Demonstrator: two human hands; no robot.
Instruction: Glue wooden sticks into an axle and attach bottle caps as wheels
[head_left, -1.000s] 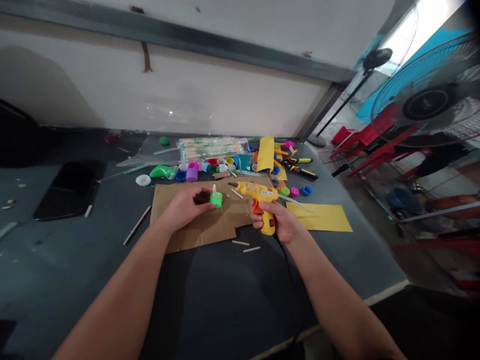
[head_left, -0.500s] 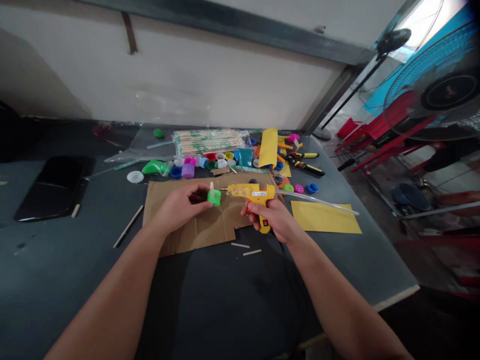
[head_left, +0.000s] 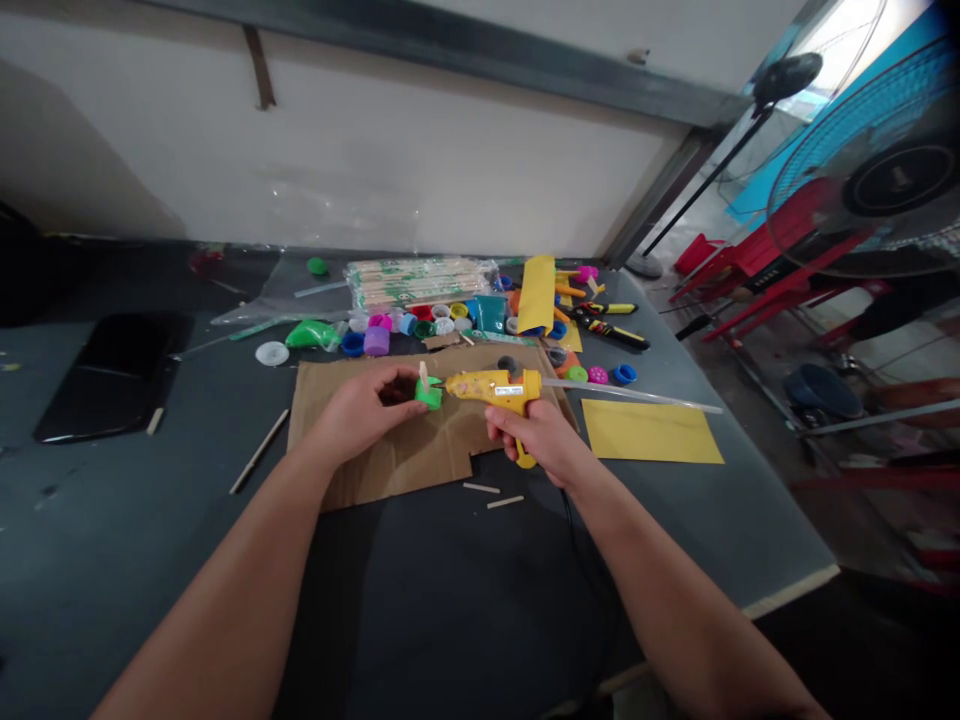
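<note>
The left hand [head_left: 367, 405] pinches a green bottle cap [head_left: 429, 393] between thumb and fingertips, holding it just above a sheet of brown cardboard [head_left: 405, 440]; a short wooden stick [head_left: 424, 375] stands upright out of the cap. The right hand [head_left: 541, 437] is wrapped around the grip of a yellow hot glue gun [head_left: 495, 390], fingers closed on the handle, with the nozzle pointing left and its tip touching or just beside the cap. A clear glue stick [head_left: 630, 395] juts out of the back of the gun to the right, over a yellow paper sheet [head_left: 651, 432].

The cardboard lies on a dark grey tabletop [head_left: 420, 600]. Behind it sits a row of coloured bottle caps [head_left: 420, 328], a plastic bag of wooden sticks [head_left: 416, 280] and a folded yellow paper [head_left: 537, 295]. A utility knife [head_left: 611, 333] lies near the right end of the row. Two short stick pieces [head_left: 491, 495] rest just in front of the cardboard, and a longer wooden stick [head_left: 259, 452] lies to its left. A black phone [head_left: 109, 375] lies well apart at the far left.
</note>
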